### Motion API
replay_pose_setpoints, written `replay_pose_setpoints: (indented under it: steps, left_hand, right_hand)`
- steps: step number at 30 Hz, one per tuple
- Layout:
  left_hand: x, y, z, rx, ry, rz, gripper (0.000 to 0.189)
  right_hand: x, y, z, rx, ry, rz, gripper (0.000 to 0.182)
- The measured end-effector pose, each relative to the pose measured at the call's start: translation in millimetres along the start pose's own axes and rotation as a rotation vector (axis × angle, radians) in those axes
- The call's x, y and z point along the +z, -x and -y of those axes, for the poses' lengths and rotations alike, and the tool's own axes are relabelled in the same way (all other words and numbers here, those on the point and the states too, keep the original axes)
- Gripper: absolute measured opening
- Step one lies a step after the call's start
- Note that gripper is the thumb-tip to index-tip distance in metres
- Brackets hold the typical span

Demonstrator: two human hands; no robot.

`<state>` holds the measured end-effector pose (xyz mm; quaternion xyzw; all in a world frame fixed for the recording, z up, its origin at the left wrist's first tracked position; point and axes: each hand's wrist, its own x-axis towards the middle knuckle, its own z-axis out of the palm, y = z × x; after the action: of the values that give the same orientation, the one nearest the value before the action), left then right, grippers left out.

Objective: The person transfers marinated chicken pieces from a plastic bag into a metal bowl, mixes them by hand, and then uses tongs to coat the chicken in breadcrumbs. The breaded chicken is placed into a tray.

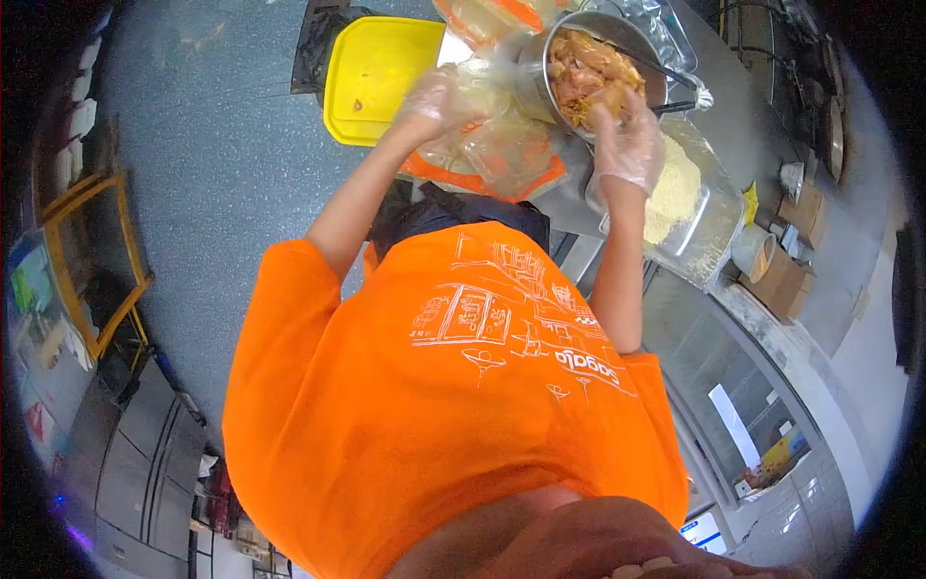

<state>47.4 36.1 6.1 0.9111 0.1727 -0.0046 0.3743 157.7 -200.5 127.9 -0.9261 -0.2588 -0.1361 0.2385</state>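
Observation:
My left hand (432, 101), in a clear plastic glove and blurred, is over the right edge of a yellow plastic lid (376, 79). Its fingers reach beside a clear plastic bag with orange edging (506, 152); whether they hold anything is unclear. My right hand (628, 141), gloved too, reaches over the near rim of a steel pot (532, 69). Its fingertips are around a piece of raw marinated meat among the meat pieces (589, 69) in the pot. Below that wrist, a clear tray (712, 224) holds pale yellow powder (673, 188).
Dark-handled tongs (676, 107) rest across the pot's right side. Another orange-edged bag (488, 22) lies at the top. Cardboard boxes (778, 289) and a white tub (752, 250) stand on the right. A yellow-brown frame (134, 239) stands left on the speckled blue-grey floor (210, 145).

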Motion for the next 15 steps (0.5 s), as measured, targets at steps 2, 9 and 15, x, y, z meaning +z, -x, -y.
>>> replay_pose_setpoints:
  steps: [2,9,15]
  left_hand:
    - [22,3,2,0.040,0.062,0.036,0.067]
    - [30,27,-34,-0.086,0.113,0.501,0.067]
    - [67,75,-57,-0.263,1.099,0.534,0.049]
  right_hand:
    - [2,17,25,0.040,-0.157,0.239,0.038]
    - [57,133,-1,0.135,-0.196,0.828,0.063]
    - [87,178,-25,0.311,-0.469,0.730,0.073]
